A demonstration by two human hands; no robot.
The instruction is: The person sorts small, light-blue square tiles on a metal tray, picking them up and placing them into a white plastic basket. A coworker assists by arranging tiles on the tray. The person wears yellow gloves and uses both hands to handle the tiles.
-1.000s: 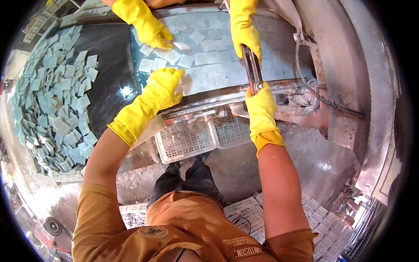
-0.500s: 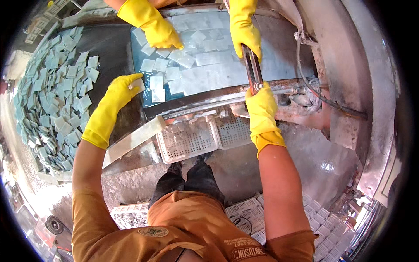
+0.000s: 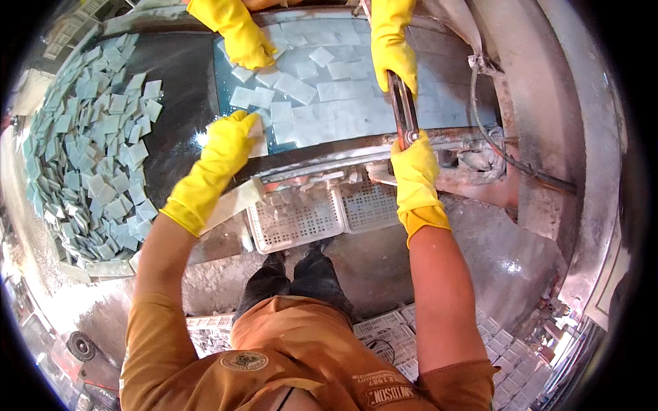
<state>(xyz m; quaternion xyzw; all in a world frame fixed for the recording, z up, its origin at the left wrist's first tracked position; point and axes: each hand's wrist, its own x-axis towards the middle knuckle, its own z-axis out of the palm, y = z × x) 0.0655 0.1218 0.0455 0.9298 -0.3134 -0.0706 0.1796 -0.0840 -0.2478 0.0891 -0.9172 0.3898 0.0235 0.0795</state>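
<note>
My left hand (image 3: 221, 154), in a yellow rubber glove, is at the near left corner of the blue wet surface (image 3: 223, 65). Its fingers pinch a small pale square tile (image 3: 256, 128) beside the laid tiles (image 3: 343, 116). My right hand (image 3: 416, 168), gloved likewise, is closed round the near end of a long metal bar (image 3: 403, 109) lying across the tiles. Another person's yellow-gloved hand (image 3: 395, 58) is on the same bar farther away. That person's other gloved hand (image 3: 250, 44) rests over loose tiles at the far left part of the surface.
A heap of pale green tiles (image 3: 96, 164) lies on the left of the dark table (image 3: 178, 89). Below the front edge hang white perforated baskets (image 3: 295, 226). A hose (image 3: 490, 140) curves down at the right. Stacked white crates (image 3: 507, 363) stand behind my right arm.
My left hand has moved right with a tile, from the dark table to the edge of the laid tiles. The other person's hand at the far left has drawn back slightly. The bar has shifted slightly right.
</note>
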